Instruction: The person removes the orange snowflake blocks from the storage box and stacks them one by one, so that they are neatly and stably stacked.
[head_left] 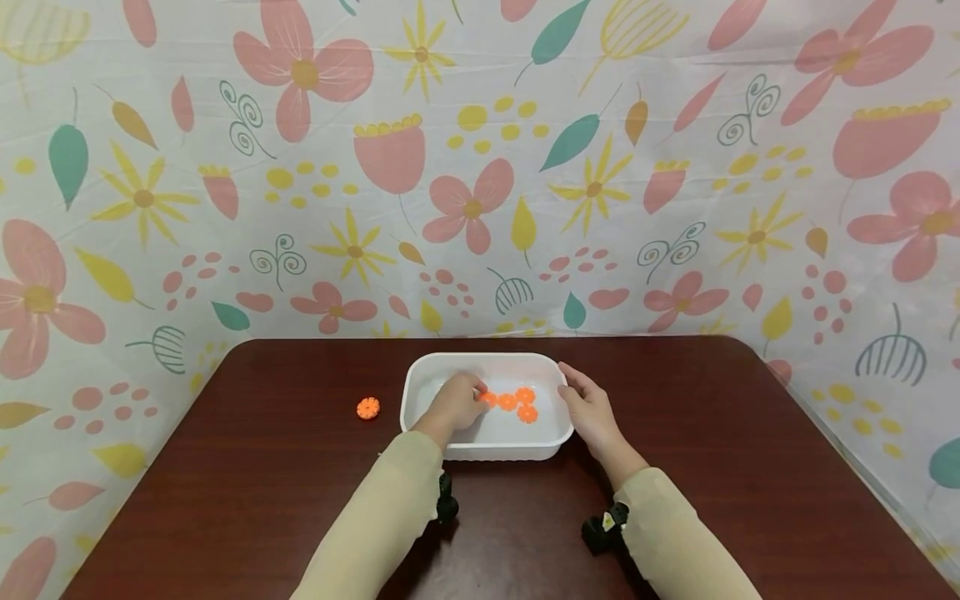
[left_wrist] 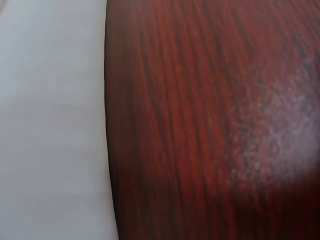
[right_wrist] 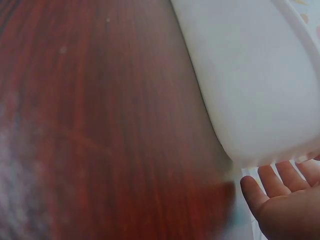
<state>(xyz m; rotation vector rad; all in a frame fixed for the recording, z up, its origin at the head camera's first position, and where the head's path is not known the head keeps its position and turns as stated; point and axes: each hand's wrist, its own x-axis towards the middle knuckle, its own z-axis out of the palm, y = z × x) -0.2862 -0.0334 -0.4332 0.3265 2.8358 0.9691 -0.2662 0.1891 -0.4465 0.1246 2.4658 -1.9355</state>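
A white plastic tray (head_left: 495, 451) stands on the table. Inside it, several orange notched discs (head_left: 527, 413) lie close together in a cluster; whether they are joined is too small to tell. My left hand (head_left: 456, 404) reaches into the tray with curled fingers and seems to pinch the leftmost orange disc (head_left: 489, 399), partly hiding it. At the tray's right end, my right hand (head_left: 590, 417) holds the rim, thumb over the edge. The right wrist view shows its fingers (right_wrist: 274, 182) against the tray's outer wall. The left wrist view does not show the left hand.
One more orange notched disc (head_left: 368, 408) lies on the dark wooden table (head_left: 300, 483), left of the tray. A flower-patterned cloth (head_left: 480, 275) hangs behind the table's far edge. Black wrist cameras (head_left: 447, 500) are strapped under both sleeves.
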